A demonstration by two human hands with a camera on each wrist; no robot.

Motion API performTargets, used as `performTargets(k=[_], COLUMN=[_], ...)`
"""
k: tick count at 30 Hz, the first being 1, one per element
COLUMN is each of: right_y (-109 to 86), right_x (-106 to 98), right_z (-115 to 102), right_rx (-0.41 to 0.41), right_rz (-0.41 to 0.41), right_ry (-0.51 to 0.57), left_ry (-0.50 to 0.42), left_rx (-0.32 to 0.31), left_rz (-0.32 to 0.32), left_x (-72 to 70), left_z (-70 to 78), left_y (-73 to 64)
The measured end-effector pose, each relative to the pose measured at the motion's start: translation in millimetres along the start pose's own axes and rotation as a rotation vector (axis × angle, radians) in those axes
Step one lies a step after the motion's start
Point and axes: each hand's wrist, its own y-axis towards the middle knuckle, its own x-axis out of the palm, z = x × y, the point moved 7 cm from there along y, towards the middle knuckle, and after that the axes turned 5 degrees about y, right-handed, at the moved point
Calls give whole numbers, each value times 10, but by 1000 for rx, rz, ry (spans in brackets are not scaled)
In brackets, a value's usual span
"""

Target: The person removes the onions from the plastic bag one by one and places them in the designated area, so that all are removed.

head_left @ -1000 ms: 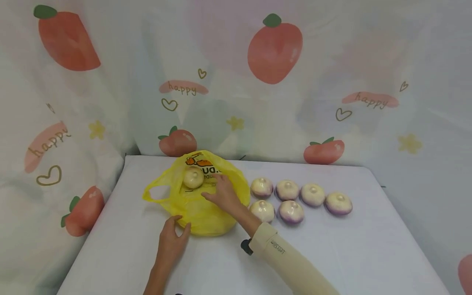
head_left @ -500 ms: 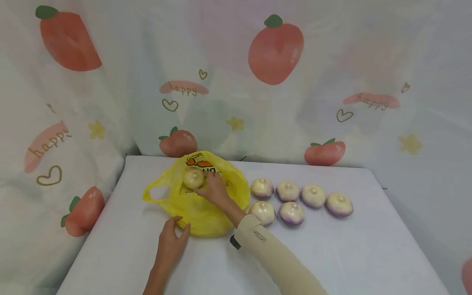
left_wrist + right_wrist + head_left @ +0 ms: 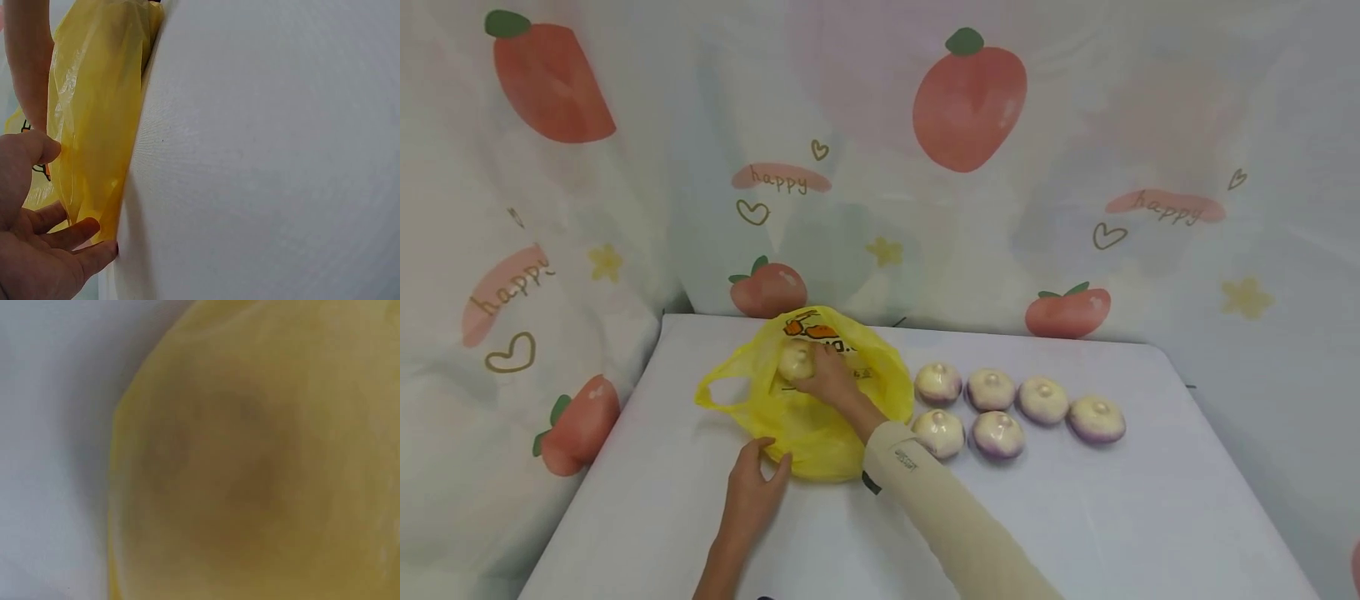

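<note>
A yellow plastic bag (image 3: 820,458) lies on the table with its mouth facing up and toward me. Inside, near its left side, sits a pale turnip (image 3: 793,360). My right hand (image 3: 835,379) reaches into the bag and grips this turnip from its right side, covering part of it. At the bag's near left edge, my left hand (image 3: 752,483) touches the plastic with thumb and fingers spread apart. The left wrist view shows these fingers (image 3: 72,234) against the bag's outside. Only blurred yellow plastic fills most of the right wrist view, hiding the right hand.
Right of the bag, several white-and-purple turnips (image 3: 991,389) sit in two loose rows, the closest beside the bag's right edge. The white table (image 3: 1112,517) extends to the right and front. Behind it hangs a fruit-printed cloth (image 3: 865,100).
My right hand has moved left inside the bag, from the bag's middle to the turnip, and has taken hold of it. The left hand stays at the bag's edge.
</note>
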Motion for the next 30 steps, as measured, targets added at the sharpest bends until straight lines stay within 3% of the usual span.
performTargets(k=[12,25,30], right_y=[16,20,5], right_x=[133,199,238], right_z=[37,-13,-1], right_rx=[13,39,60], right_rz=[-47,-70,-77], right_ry=[-89,-250,-222], left_ry=[4,2,0], left_rx=[49,46,34], left_rz=[28,22,29], left_x=[43,15,4], left_z=[15,5,-10], left_y=[-14,6,-4])
